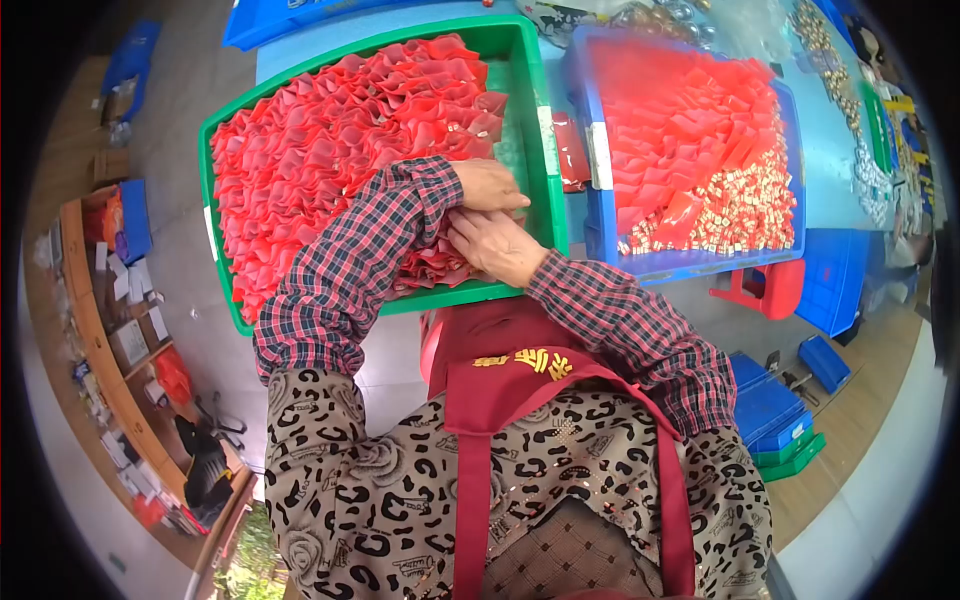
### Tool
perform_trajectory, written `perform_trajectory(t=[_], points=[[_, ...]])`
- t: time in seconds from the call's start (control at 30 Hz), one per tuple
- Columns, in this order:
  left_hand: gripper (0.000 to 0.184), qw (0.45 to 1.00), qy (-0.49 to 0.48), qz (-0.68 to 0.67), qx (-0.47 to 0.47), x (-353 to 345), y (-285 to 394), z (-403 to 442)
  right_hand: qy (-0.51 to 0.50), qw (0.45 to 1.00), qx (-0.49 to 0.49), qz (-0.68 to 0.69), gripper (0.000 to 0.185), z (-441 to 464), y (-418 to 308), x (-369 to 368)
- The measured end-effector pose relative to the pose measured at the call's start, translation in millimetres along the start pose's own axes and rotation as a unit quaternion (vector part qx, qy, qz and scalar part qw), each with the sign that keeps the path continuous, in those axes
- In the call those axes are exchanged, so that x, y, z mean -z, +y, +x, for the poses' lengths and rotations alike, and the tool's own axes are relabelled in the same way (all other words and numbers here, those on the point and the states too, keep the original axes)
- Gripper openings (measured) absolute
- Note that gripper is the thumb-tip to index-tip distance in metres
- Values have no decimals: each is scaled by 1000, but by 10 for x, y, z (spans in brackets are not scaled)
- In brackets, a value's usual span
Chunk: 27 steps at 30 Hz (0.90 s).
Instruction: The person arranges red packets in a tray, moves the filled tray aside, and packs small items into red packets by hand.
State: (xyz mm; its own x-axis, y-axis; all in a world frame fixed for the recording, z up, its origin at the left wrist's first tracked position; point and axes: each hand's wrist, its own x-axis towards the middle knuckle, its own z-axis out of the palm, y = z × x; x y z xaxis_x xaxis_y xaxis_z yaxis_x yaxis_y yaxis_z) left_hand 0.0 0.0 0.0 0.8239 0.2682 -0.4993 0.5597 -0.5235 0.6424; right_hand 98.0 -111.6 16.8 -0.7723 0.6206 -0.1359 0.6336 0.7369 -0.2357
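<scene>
My left hand [490, 186] reaches across the front right part of a green tray [553, 190]. Its back faces up, its fingers stretch to the right, and nothing shows in it. Just below, my right hand [497, 246] rests against the thin red sheer pieces [350, 130], fingers apart and pointing left, with some fingertips hidden among them. These pieces look like small pouches packed upright in wavy rows filling most of the tray. A few small pale bits show among them near my hands.
A blue crate [700, 262] to the right holds more red pieces with many small whitish-gold ends. Between the containers lies a red packet [571, 152]. A red stool [770, 290] stands beneath the crate, blue bins [770, 400] lower right. Wooden shelves [100, 330] stand left.
</scene>
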Motion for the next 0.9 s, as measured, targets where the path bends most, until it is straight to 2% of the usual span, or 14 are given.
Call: perform_trajectory(t=[0.13,0.2,0.23,0.3,0.33,0.47,0.53,0.57,0.63,0.67,0.8,0.83,0.9], points=[[21,999,20,32,-25,44,-44,42,153,987,13,-46,31,-295,16,328],[20,999,17,35,-37,7,-69,-32,240,965,-48,98,47,-617,-89,312],[18,998,23,38,-47,2,-84,-59,240,964,-50,100,47,-727,-115,284],[16,996,34,46,-73,-3,-101,-90,277,878,-236,311,60,-869,-150,180],[16,995,30,46,-79,-14,-83,-97,277,876,-243,310,60,-884,-163,113],[16,996,60,34,-63,-10,-33,-179,247,801,-351,417,72,-760,-98,-255],[16,991,80,63,-85,-32,-53,-193,266,812,-345,387,77,-622,-3,-541],[16,985,101,90,-105,-51,-60,-190,267,811,-348,387,77,-546,34,-461],[17,969,141,142,-145,-111,-72,-200,136,754,-343,543,66,-427,51,-301],[17,969,139,142,-148,-125,-67,-225,138,752,-345,544,66,-373,25,-340],[19,952,187,203,-134,-180,78,-286,222,826,-284,433,50,-345,6,-554],[20,952,182,205,-134,-151,156,-303,226,826,-300,420,50,-482,63,-474],[22,950,179,205,-156,-161,204,-318,232,869,-282,333,41,-808,60,-118]])
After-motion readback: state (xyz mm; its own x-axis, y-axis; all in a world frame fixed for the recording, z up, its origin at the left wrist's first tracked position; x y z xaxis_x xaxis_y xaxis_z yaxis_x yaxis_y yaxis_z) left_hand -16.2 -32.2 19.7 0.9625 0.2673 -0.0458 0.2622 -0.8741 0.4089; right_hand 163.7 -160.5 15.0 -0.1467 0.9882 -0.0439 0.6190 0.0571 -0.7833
